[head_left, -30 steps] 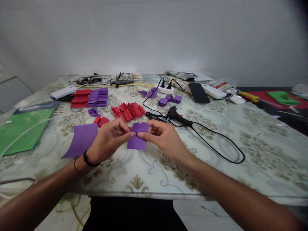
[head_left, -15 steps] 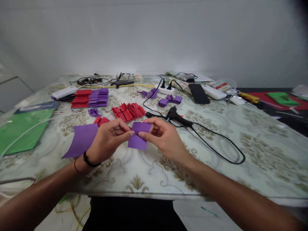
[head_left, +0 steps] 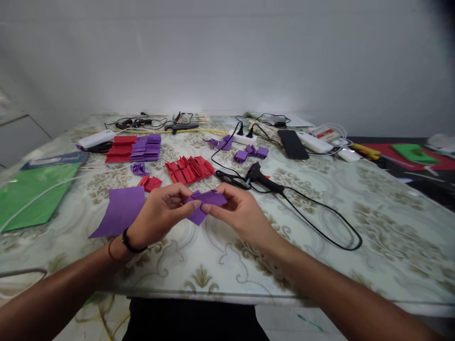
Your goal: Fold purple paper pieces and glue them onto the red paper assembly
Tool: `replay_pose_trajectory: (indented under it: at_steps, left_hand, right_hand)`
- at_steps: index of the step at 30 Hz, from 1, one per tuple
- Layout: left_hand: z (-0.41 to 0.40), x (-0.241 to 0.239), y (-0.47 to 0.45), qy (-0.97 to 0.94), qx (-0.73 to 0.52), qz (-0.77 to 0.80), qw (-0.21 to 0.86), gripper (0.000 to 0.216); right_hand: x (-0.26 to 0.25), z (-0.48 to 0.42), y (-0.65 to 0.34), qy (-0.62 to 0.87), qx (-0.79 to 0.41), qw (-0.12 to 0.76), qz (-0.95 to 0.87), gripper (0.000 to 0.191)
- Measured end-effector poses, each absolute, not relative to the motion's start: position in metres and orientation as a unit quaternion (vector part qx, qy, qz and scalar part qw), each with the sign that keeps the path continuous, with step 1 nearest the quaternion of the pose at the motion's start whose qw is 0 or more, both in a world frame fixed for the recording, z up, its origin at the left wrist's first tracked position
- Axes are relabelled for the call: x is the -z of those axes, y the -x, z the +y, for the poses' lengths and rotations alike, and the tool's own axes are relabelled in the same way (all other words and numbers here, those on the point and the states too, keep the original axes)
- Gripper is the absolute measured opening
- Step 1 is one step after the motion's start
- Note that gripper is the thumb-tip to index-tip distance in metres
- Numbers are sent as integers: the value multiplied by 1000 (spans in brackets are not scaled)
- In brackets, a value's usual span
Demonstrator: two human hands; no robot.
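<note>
My left hand (head_left: 161, 213) and my right hand (head_left: 238, 210) meet just above the table and both pinch a small purple paper piece (head_left: 205, 203) between fingertips. The piece is partly folded and tilted, one corner hanging down. A flat purple paper sheet (head_left: 119, 210) lies on the table just left of my left hand. Black scissors (head_left: 231, 177) and a black glue gun (head_left: 265, 176) lie just beyond my right hand.
Folded red paper pieces (head_left: 188, 168) lie in a row behind my hands. Stacks of red and purple paper (head_left: 137, 146) sit at back left, green sheets (head_left: 31, 194) far left. The glue gun's black cord (head_left: 330, 227) loops right. A phone (head_left: 292, 143) and chargers lie at the back.
The purple piece has been folded and tipped flatter between my fingers. Both hands shifted slightly lower and closer together; the view moved a little.
</note>
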State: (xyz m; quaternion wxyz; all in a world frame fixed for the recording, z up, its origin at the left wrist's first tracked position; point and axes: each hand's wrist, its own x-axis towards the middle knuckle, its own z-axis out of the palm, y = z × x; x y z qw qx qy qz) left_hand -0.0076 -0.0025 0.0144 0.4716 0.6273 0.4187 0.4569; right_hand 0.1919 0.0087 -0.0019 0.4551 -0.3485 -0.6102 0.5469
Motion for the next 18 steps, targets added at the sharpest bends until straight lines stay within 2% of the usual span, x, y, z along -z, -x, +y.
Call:
replay_pose_trajectory:
  at_steps: [4,7,12,18]
  left_hand:
    - [-4,-18,9,-650,-466,415,432,13]
    - [-5,-16,10,-668,-462,419,406,9]
    - [-6,-10,9,-691,-423,426,402,10]
    - [-6,-16,11,-726,-411,438,334,13]
  right_hand:
    - [-1,7,-192,352,-523,412,-658,32]
    - [-1,5,-192,333,-481,461,-667,27]
    - [0,8,-196,303,-385,511,-706,1]
    - [0,10,-199,310,-340,524,-717,6]
